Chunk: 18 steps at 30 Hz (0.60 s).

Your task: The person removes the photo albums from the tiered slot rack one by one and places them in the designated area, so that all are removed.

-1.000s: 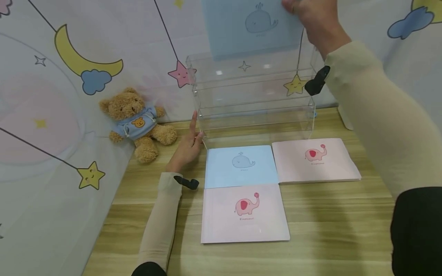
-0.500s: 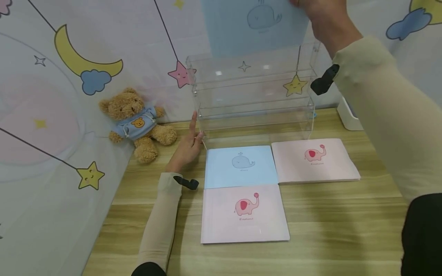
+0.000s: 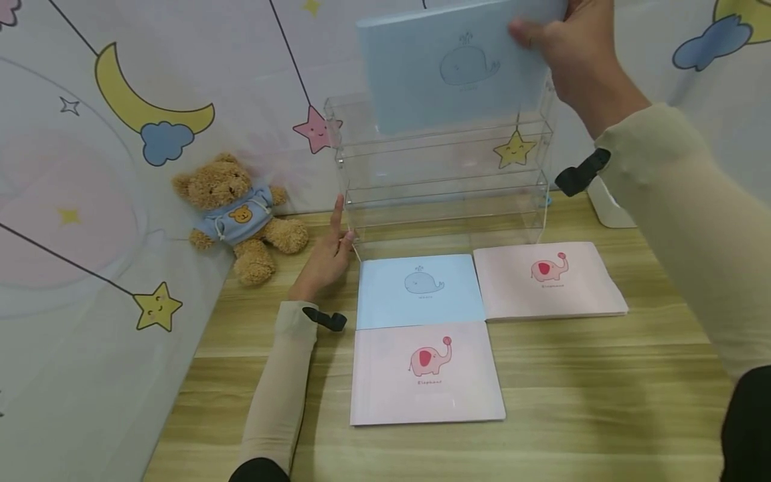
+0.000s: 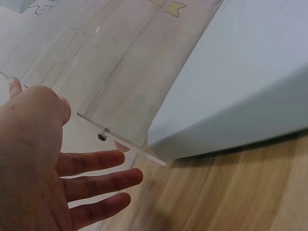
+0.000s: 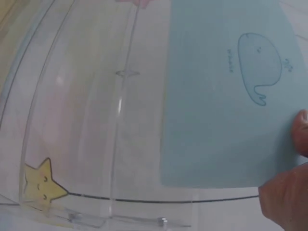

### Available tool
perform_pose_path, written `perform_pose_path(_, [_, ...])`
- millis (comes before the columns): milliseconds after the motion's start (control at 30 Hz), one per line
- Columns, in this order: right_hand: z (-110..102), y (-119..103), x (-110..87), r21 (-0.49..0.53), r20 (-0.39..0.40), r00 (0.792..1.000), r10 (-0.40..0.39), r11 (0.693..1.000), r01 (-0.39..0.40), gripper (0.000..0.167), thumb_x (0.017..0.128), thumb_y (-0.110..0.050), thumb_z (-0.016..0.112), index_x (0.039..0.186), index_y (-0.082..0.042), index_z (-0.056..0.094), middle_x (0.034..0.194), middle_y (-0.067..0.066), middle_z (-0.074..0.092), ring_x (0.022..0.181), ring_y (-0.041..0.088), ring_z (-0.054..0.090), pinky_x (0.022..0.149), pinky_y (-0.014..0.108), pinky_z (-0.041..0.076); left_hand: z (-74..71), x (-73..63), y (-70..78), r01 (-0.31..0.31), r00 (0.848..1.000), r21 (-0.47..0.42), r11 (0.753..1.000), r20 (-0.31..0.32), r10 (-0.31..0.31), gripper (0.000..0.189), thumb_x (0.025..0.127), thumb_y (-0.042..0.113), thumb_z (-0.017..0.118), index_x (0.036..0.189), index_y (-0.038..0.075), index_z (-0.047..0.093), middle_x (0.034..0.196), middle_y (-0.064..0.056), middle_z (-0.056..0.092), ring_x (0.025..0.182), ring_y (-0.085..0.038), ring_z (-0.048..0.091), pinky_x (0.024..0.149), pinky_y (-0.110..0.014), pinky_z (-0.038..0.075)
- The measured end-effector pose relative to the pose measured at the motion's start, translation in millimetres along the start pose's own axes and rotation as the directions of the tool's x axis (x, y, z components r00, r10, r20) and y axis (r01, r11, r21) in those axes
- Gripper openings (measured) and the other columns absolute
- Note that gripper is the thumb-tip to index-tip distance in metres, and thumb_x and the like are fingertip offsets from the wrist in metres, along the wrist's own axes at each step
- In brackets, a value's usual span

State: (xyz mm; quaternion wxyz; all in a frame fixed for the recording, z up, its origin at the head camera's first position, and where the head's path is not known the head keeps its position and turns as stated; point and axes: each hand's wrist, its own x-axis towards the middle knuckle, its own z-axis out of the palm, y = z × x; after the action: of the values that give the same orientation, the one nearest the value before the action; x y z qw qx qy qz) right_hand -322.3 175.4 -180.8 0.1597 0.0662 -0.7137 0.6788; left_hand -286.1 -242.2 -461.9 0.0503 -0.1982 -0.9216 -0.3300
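My right hand (image 3: 587,63) grips a light blue notebook with a whale drawing (image 3: 421,73) by its right side, thumb on the cover. In the head view the notebook overlaps the top tier of a clear acrylic rack (image 3: 446,207); the right wrist view shows the whale cover (image 5: 216,125) beside the clear tiers. My left hand (image 3: 325,264) is at the rack's lower left side, index finger raised along it. Its other fingers (image 4: 96,185) are straight and spread near the rack's side edge in the left wrist view.
On the wooden table lie a second blue whale notebook (image 3: 385,294) and two pink elephant notebooks, one in front (image 3: 385,395) and one at right (image 3: 506,288). A teddy bear (image 3: 241,214) sits left of the rack. Behind my right forearm stands a white container (image 3: 608,204).
My right hand first shifts right and slightly up with the blue notebook, then lowers it, so its top edge now shows. My left hand stays in place.
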Motion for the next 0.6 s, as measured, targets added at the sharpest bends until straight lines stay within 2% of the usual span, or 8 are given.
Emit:
perform_pose_path(67, [-2.8,5.2,-4.1,0.021,-0.005,1.0,-0.031,0.999,0.031,0.037,0.098,-0.004,0.077,0.132,-0.018,0.075,0.143,-0.005,0.069,0.137,0.016,0.067,0.125,0.031,0.043,-1.6,-1.3,3.3,-0.019,1.0,-0.003,1.0,-0.005,0.019,0.074,0.118,0.037,0.035,0.171,0.042,-0.017,0.106,-0.022,0.075,0.09,-0.035,0.07,0.09,-0.058,0.054])
perform_pose_path(167, [-7.9,12.9,-9.6,0.041,-0.006,0.999,-0.054,0.998,0.054,0.032,0.096,0.001,0.077,0.123,-0.015,0.081,0.137,-0.005,0.069,0.134,0.019,0.068,0.124,0.034,0.044,-0.6,-1.2,2.4,-0.041,0.999,-0.017,0.999,-0.023,0.04,0.072,0.117,0.042,0.033,0.17,0.047,-0.015,0.105,-0.021,0.075,0.088,-0.032,0.069,0.089,-0.058,0.053])
perform_pose_path(200, [-10.1,15.4,-11.7,0.043,-0.004,0.999,-0.049,0.998,0.05,0.032,0.096,0.002,0.077,0.123,-0.015,0.081,0.136,-0.005,0.069,0.133,0.019,0.069,0.124,0.034,0.044,1.0,0.5,-4.0,-0.051,0.998,-0.015,0.999,-0.031,0.051,0.072,0.117,0.044,0.035,0.169,0.049,-0.014,0.104,-0.019,0.075,0.086,-0.03,0.068,0.087,-0.055,0.053])
perform_pose_path(267, [-14.3,20.9,-16.1,0.039,0.0,0.999,-0.039,0.999,0.039,0.031,0.096,0.0,0.077,0.123,-0.014,0.081,0.133,-0.005,0.069,0.131,0.021,0.069,0.124,0.036,0.044,1.4,1.2,-5.3,-0.058,0.998,-0.017,0.998,-0.033,0.058,0.072,0.117,0.044,0.035,0.17,0.048,-0.014,0.104,-0.019,0.075,0.086,-0.031,0.068,0.087,-0.055,0.053])
perform_pose_path(300, [-16.3,23.6,-18.5,0.033,0.001,0.999,-0.032,0.999,0.032,0.031,0.096,0.0,0.077,0.124,-0.014,0.081,0.132,-0.005,0.069,0.13,0.021,0.069,0.124,0.037,0.044,-0.2,-0.1,-0.4,-0.054,0.998,-0.025,0.998,-0.027,0.053,0.071,0.117,0.042,0.033,0.17,0.046,-0.015,0.105,-0.021,0.075,0.088,-0.033,0.069,0.089,-0.058,0.053])
perform_pose_path(433, [-22.5,34.5,-28.7,-0.012,0.007,0.999,-0.032,0.999,0.032,0.032,0.096,0.0,0.077,0.125,-0.014,0.081,0.129,-0.006,0.073,0.127,0.019,0.071,0.124,0.04,0.044,1.6,1.2,-7.5,-0.064,0.998,-0.028,0.998,-0.026,0.063,0.073,0.118,0.038,0.035,0.171,0.041,-0.013,0.105,-0.021,0.075,0.088,-0.034,0.07,0.088,-0.058,0.054])
perform_pose_path(600, [-29.9,43.8,-44.4,-0.003,0.009,1.0,-0.023,1.0,0.024,0.033,0.094,0.0,0.079,0.125,-0.012,0.081,0.126,-0.007,0.073,0.123,0.018,0.072,0.124,0.042,0.044,14.0,8.6,-37.7,-0.1,0.991,0.025,0.995,-0.086,0.102,0.073,0.116,0.046,0.038,0.172,0.043,-0.009,0.096,-0.008,0.076,0.08,-0.02,0.069,0.08,-0.05,0.054])
